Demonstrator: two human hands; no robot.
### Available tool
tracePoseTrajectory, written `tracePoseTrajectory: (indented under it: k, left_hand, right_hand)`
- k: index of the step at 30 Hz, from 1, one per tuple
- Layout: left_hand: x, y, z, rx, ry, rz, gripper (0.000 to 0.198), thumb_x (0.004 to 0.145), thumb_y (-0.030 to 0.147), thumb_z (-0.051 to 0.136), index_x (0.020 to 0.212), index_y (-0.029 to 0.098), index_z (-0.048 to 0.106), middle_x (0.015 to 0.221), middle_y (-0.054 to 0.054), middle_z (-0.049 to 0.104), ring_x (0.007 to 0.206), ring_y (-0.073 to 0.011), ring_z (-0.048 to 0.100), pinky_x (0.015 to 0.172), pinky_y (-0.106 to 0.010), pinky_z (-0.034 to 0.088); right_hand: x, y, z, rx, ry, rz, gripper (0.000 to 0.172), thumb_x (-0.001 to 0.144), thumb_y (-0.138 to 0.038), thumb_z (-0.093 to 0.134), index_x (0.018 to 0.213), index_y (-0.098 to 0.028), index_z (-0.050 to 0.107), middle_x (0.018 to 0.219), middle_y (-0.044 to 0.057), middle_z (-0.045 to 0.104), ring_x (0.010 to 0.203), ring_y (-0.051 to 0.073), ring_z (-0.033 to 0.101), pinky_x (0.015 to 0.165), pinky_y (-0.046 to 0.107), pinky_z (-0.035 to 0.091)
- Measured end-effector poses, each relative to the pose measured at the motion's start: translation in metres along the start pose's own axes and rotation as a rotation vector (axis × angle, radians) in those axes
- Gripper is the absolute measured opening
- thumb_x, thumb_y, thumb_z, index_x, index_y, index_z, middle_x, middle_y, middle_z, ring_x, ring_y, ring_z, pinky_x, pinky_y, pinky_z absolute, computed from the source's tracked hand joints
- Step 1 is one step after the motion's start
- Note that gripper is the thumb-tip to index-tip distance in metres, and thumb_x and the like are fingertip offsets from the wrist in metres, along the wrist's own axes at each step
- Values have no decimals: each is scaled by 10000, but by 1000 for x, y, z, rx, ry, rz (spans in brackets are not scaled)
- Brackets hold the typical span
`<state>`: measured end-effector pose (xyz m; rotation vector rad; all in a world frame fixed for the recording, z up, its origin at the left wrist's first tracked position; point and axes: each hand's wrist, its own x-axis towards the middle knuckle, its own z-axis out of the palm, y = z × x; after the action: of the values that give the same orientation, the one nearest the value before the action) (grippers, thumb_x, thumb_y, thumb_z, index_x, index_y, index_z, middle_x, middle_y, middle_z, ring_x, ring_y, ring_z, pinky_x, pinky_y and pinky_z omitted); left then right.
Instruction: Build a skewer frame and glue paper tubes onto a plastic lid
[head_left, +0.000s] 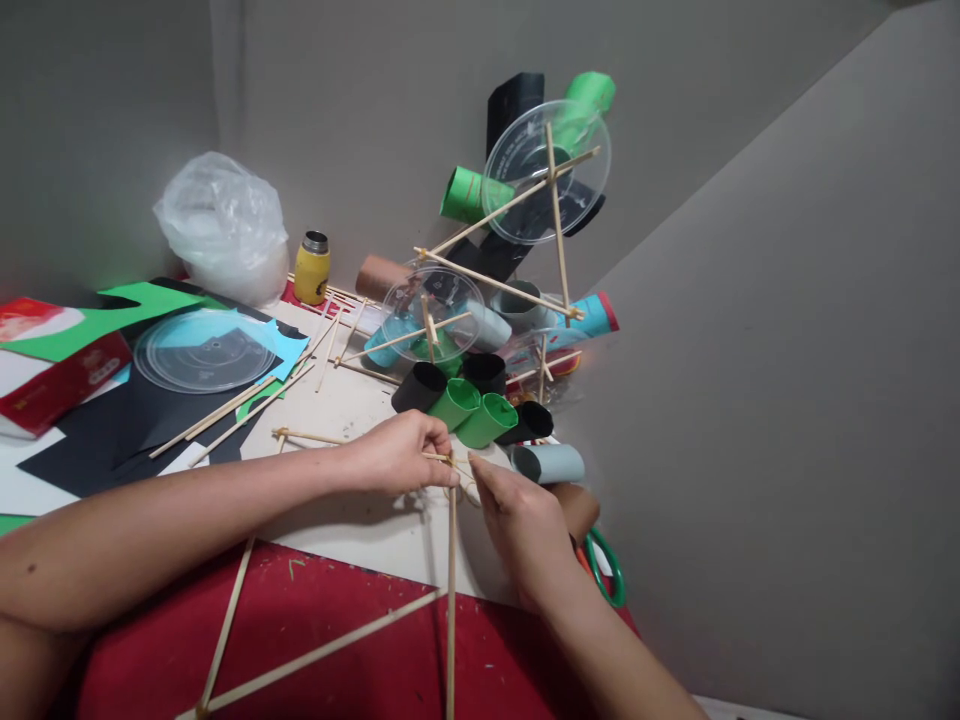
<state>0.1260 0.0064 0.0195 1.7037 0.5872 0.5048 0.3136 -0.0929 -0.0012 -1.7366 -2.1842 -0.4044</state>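
The left hand [405, 455] is pinching a corner of the stick frame [451, 590] above the white board [352, 525], its grip closing tightly there and its fingers hiding part of the joint. The right hand [525, 525] is curling over the board's right side; I cannot tell whether its grip is holding the thin band [463, 464]. The frame is reaching past the board's near edge, its lowest ends being cut off. Paper tubes [489, 418] are crowding the board's far right; a grey wall [787, 400] is bounding that side.
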Motion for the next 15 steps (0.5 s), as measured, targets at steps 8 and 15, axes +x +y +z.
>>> tracePoseTrajectory:
  k: [8,15]
  left_hand:
    - [-1,5,1,-127,-43,-9,178,665,235,682,708,158,527,569,66,480,510,-75,414,477,-197,308]
    - [-2,9,-1,-152,-76,-12,200,654,253,704,712,152,541,569,63,498,517,-76,418,500,-206,331]
  right_hand:
    - [-11,0,5,91,219,-149,581,933,-102,516,1474,-236,353,1094,114,721,826,196,709,735,310,553]
    - [-21,5,11,37,378,-211,702,873,-37,584,1487,-270,332,1051,75,740,860,199,724,794,307,580]
